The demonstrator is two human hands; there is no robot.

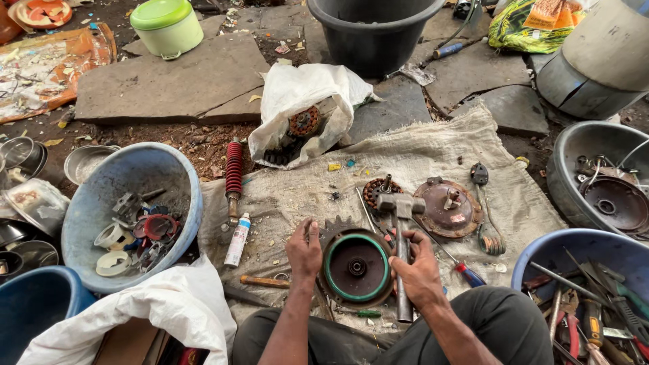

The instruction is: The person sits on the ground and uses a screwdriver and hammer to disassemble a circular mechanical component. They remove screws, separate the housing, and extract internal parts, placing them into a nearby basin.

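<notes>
Head view of a repair spread on the ground. A burlap sack (433,152) laid over stone slabs and dirt serves as the work surface. Around it stand a black tub (372,34), a pale blue basin (179,182) holding tape rolls and small parts, a second blue basin (541,260) filled with pliers and screwdrivers, and a metal bowl (564,162) containing a rusty disc. A white cloth bag (297,94) at the sack's far edge lies open on toothed metal parts. A red coil shock absorber (234,169) and a small white tube (238,238) lie at the sack's left edge.

On the sack near the person's knees, a round hub with a green rim ring (356,268) rests flat, open face up; a gear's teeth show just behind it. The left hand (305,251) is closed on something small at the hub's left edge; what it grips cannot be told. The right hand (420,272) is wrapped around the shaft of a steel hammer (401,206), whose head sits just beyond the hub. A rusty round cover plate (447,208) and a copper-wound coil ring (376,190) lie apart from the hub, so the assembly appears stripped into pieces, with the hub being the piece now under work.
</notes>
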